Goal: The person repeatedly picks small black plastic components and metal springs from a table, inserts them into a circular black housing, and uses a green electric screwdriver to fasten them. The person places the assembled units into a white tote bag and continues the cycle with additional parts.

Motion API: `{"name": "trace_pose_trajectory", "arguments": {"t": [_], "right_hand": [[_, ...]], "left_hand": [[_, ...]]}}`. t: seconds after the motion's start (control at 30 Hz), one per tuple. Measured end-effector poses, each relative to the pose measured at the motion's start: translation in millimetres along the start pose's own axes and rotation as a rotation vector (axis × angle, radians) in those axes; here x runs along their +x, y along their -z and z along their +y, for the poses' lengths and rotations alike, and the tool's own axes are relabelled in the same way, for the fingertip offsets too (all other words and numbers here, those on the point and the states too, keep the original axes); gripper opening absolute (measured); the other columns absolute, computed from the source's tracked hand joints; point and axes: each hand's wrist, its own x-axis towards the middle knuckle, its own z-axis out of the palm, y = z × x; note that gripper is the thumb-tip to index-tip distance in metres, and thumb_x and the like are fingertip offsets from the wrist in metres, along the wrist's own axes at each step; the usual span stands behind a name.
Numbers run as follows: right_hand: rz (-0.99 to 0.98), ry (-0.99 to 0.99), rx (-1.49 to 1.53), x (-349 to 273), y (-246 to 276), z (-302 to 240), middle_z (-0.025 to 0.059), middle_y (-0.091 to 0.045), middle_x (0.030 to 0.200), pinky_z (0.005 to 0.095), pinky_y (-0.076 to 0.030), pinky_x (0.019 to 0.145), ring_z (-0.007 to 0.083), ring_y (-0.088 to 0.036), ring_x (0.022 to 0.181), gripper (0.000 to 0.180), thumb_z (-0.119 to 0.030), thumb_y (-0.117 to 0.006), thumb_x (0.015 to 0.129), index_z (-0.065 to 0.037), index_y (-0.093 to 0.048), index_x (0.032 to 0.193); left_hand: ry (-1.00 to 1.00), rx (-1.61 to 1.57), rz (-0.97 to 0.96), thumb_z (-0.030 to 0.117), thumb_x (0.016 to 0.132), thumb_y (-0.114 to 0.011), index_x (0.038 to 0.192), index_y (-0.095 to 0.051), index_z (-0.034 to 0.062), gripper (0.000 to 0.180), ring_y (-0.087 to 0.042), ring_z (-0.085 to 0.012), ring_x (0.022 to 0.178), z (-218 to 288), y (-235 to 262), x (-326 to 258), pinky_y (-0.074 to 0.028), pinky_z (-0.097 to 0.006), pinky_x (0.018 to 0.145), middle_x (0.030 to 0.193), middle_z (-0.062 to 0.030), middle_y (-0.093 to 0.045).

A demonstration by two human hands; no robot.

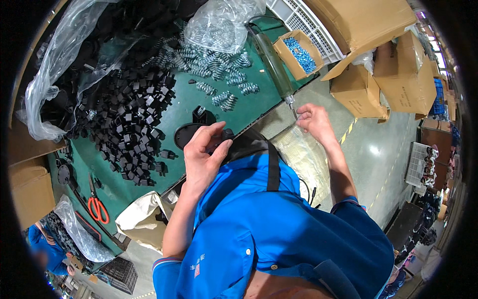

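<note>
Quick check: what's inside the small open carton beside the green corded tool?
The carton holds a heap of small, shiny blue pieces, apparently screws. The heap covers the carton's bottom, so anything beneath the top layer can't be seen.

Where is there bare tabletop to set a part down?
On the green table, one free patch lies between the springs and the power tool; another between the scissors, black blocks and white bag. The upper left is crowded with blocks, springs and clear plastic.
</note>
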Motion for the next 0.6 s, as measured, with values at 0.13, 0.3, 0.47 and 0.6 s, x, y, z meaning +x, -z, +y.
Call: {"name": "trace_pose_trajectory", "arguments": {"t": [0.13,0.3,0.47,0.6], "right_hand": [[-0.008,-0.006,0.009,1,-5,6,0.0077,-0.062,0.081,0.0258,-0.046,0.051,0.0118,-0.059,0.066,0.032,0.008,-0.068,0.076,0.007,-0.060,0.107],[0.003,0.000,0.068,1,-6,5,0.0079,-0.064,0.083,0.0260,-0.046,0.051,0.0115,-0.058,0.066,0.031,0.005,-0.068,0.076,0.006,-0.060,0.107],[-0.023,-0.023,0.154,-2,4,2,0.0058,-0.064,0.084,0.0256,-0.046,0.055,0.0111,-0.058,0.069,0.032,0.002,-0.068,0.078,0.004,-0.061,0.109],[0.333,0.211,-0.349,-25,-11,-37,0.0030,-0.065,0.085,0.0222,-0.046,0.059,0.0083,-0.058,0.070,0.034,0.000,-0.068,0.079,0.000,-0.062,0.113]], "left_hand": [[-0.021,-0.017,-0.006,-0.001,0.081,-0.070,0.114,-0.063,-0.0011,0.034,-0.065,-0.0142,0.084,0,0,0,-0.053,-0.026,0.075,0.094,-0.0091,-0.061],[-0.005,-0.034,-0.024,-0.001,0.080,-0.070,0.114,-0.063,-0.0008,0.035,-0.065,-0.0144,0.085,-2,-2,-1,-0.053,-0.026,0.076,0.094,-0.0090,-0.061],[-0.175,0.015,-0.062,-0.002,0.079,-0.071,0.117,-0.063,0.0011,0.039,-0.064,-0.0151,0.089,-5,-4,1,-0.053,-0.026,0.077,0.096,-0.0086,-0.063],[-0.186,-0.089,-0.079,-0.009,0.078,-0.068,0.126,-0.058,-0.0005,0.050,-0.063,-0.0164,0.100,-5,-2,-5,-0.052,-0.027,0.087,0.109,-0.0091,-0.061]]}}
